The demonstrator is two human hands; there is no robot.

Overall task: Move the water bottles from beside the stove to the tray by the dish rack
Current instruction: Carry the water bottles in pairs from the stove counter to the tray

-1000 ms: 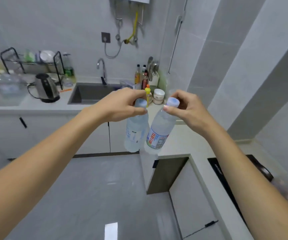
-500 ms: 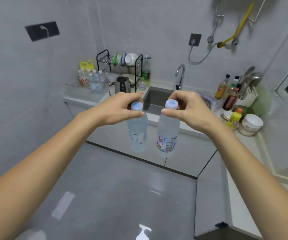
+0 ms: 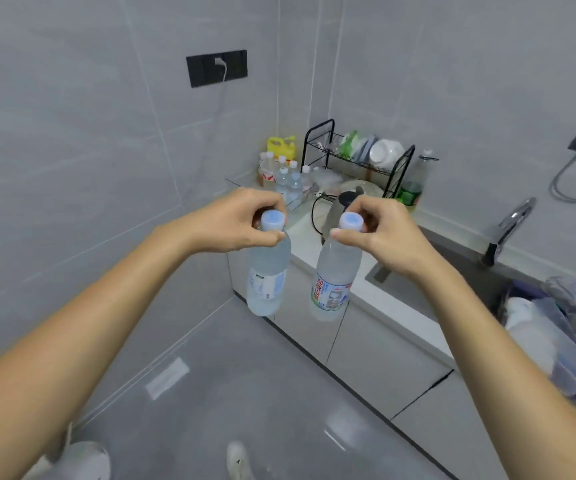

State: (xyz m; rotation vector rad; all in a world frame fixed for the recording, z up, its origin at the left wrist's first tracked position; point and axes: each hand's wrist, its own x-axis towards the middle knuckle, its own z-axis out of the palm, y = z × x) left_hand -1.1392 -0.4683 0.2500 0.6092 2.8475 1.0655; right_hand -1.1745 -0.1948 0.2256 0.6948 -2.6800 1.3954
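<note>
My left hand (image 3: 236, 221) grips one clear water bottle (image 3: 266, 271) by its neck, just under the pale blue cap. My right hand (image 3: 380, 233) holds a second water bottle (image 3: 333, 275) with a red and green label the same way. Both bottles hang upright in the air, side by side, over the floor in front of the counter. Beyond them, a clear tray (image 3: 290, 202) at the counter's far left corner holds several water bottles (image 3: 288, 176). The black wire dish rack (image 3: 359, 157) stands just right of that tray.
A dark kettle (image 3: 340, 209) sits on the white counter (image 3: 359, 285) behind my right hand. A yellow jug (image 3: 281, 146) stands in the corner, a green bottle (image 3: 413, 183) right of the rack. The sink (image 3: 466, 275) and tap (image 3: 510, 226) lie to the right.
The view has swung left and come closer to the corner with the tray and dish rack. Both hands still carry their bottles, held the same way in front of me.
</note>
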